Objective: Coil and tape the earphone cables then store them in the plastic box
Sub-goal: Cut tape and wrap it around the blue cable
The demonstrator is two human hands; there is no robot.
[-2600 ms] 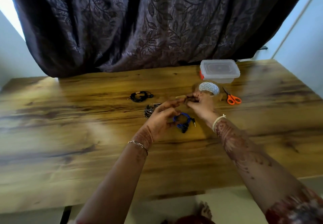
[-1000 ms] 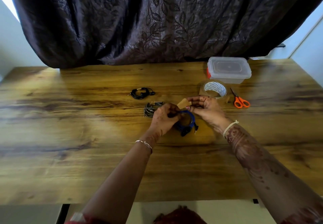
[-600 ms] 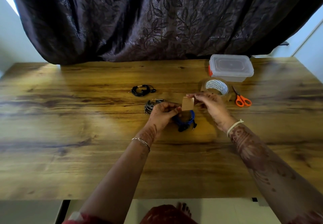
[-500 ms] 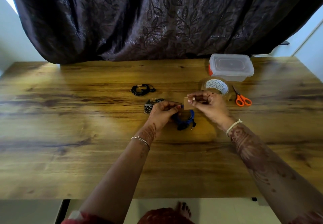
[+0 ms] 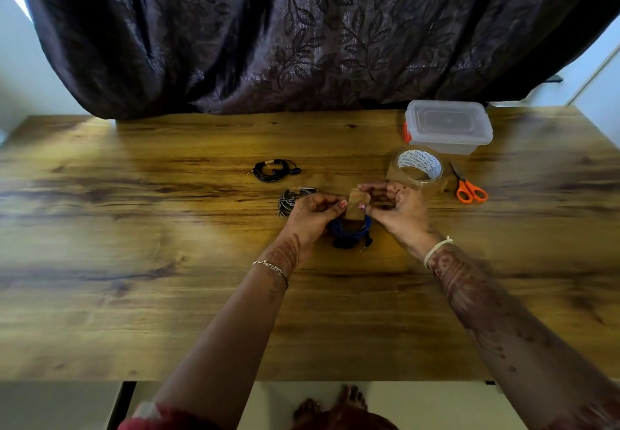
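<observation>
- Blue coil (image 5: 350, 233) of earphone cable lay at mid-table between the two hands, its plug sticking out at the lower right.
- Left hand (image 5: 312, 214) was curled over the coil's left side, gripping it. Its fingertips met the left edge of the tape strip (image 5: 357, 203).
- Strip was brownish and stood upright over the top of the coil. Could not tell whether its lower end touched the cable.
- Right hand (image 5: 399, 209) pinched the strip's right edge between thumb and forefinger, the other fingers loosely bent.
- Black coil (image 5: 273, 170) lay further back and to the left, a pale band round its top.
- Grey coil (image 5: 290, 199) sat just beside the left hand, partly hidden by the knuckles.
- Tape roll (image 5: 417, 167) lay flat just behind the right hand.
- Scissors (image 5: 468, 188), orange-handled, lay to the right of the roll.
- Box (image 5: 448, 125), clear plastic with its lid on, stood behind the roll near the table's far edge.
- Table (image 5: 167, 261) was wood grain, with a dark leaf-patterned curtain (image 5: 268, 26) hanging behind it.
</observation>
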